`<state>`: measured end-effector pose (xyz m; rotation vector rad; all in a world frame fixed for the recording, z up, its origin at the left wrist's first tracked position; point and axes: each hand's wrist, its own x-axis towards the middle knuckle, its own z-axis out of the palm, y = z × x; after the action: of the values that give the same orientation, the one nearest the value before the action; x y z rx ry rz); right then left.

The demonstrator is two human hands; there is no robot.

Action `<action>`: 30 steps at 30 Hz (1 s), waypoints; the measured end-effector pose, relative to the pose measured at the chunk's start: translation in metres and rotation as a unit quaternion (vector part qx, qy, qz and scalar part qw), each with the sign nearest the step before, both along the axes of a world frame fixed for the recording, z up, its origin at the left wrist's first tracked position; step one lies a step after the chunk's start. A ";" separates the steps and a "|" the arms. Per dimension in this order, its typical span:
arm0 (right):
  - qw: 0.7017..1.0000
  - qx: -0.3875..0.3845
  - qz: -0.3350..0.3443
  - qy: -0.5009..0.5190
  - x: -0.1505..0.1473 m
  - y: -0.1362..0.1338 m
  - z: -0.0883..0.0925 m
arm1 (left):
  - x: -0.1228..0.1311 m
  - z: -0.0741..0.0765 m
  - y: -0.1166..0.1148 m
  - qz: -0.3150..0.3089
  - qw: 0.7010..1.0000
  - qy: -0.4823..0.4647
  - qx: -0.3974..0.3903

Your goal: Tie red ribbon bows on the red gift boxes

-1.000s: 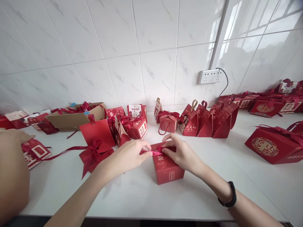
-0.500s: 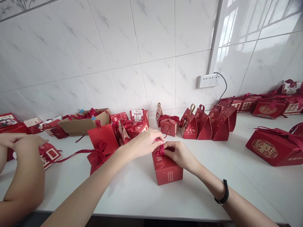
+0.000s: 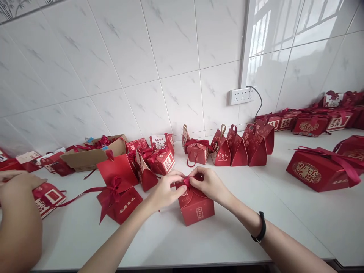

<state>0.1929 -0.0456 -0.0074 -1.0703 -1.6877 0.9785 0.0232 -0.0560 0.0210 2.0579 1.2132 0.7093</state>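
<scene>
A red gift box (image 3: 196,210) with pale lettering stands upright on the white counter in front of me. Both hands meet at its top, around a dark red ribbon (image 3: 186,180). My left hand (image 3: 167,189) pinches the ribbon from the left, thumb and fingers close together over the box's edge. From the right, my right hand (image 3: 209,184) grips the ribbon between thumb and bent fingers. Part of the ribbon and the box's top are hidden behind my fingers. Left of my left forearm lies a red box with a ribbon bow (image 3: 115,189), its flap raised.
Peaked red boxes with loop handles (image 3: 239,149) line the back, beside a smaller ribboned box (image 3: 198,151). A cardboard tray (image 3: 85,159) holds ribbon at back left. At far left, another person's hand (image 3: 19,185) touches a red box. Larger boxes (image 3: 315,170) sit right.
My left hand has come down from above the ribbon to the box's top left edge. My right hand stays at the ribbon. The whole view has shifted slightly.
</scene>
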 end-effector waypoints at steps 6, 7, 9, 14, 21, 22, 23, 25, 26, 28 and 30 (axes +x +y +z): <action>1.000 -0.009 0.025 -0.012 0.003 0.001 0.004 | -0.001 -0.005 0.000 0.012 1.000 -0.021 -0.006; 0.999 -0.010 0.030 -0.015 0.004 0.001 0.005 | -0.003 -0.004 0.000 0.009 1.000 -0.023 -0.004; 0.999 -0.008 0.037 -0.021 0.005 0.001 0.006 | -0.007 -0.001 0.000 0.000 1.000 -0.016 0.000; 0.999 0.019 0.036 -0.029 0.004 0.002 0.004 | -0.015 0.011 0.001 0.031 0.998 0.032 0.041; 0.999 0.005 0.051 0.020 0.001 0.005 -0.003 | -0.005 0.010 0.014 0.025 0.996 -0.057 0.070; 0.998 -0.009 0.057 0.037 0.000 0.006 -0.004 | -0.004 0.007 0.016 0.029 0.996 -0.062 0.059; 0.996 -0.023 0.063 0.055 0.000 0.007 -0.005 | -0.003 0.004 0.018 0.037 0.996 -0.058 0.049; 0.991 -0.049 0.075 0.096 0.000 0.009 -0.007 | -0.003 -0.001 0.020 0.054 0.997 -0.033 0.040; 0.989 -0.059 0.078 0.114 0.000 0.010 -0.007 | -0.004 -0.003 0.020 0.057 0.997 -0.022 0.038; 0.985 -0.070 0.080 0.136 -0.001 0.011 -0.008 | -0.006 -0.006 0.017 0.045 0.998 -0.013 0.030; 0.985 -0.066 0.077 0.137 -0.002 0.011 -0.008 | -0.008 -0.006 0.012 0.028 0.999 -0.010 0.031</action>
<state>0.1914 -0.0350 -0.0152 -0.8531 -1.5119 1.2906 0.0154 -0.0438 0.0151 2.0697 1.2551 0.8019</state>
